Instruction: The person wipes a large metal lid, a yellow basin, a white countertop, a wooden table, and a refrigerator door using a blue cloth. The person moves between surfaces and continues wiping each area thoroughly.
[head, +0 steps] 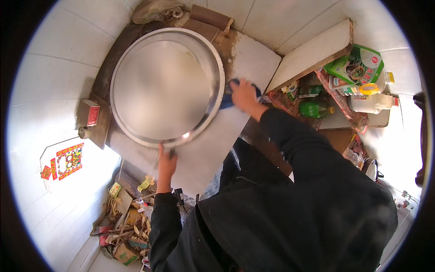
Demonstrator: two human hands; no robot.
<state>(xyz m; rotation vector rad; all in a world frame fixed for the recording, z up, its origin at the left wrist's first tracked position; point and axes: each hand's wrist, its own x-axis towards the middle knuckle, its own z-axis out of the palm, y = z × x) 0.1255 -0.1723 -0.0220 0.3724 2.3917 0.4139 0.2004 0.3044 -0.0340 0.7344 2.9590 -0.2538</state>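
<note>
A large round metal pan or lid (217,73), with a shiny rim and a blurred pale middle, takes up the left of the white counter (200,146). My right hand (244,95) presses a dark blue cloth (227,102) onto the counter, just right of the rim. My left hand (166,165) is at the near rim, with one finger reaching up to the metal. A small dark thing shows beside its thumb; whether the hand grips it is unclear.
Right of the counter, a shelf holds a green bottle (310,109), a white jug (368,103) and a green packet (360,64). A raised white panel (312,56) edges the counter. A red box (92,114) rests on the left ledge; sticks and scraps (131,231) lie below.
</note>
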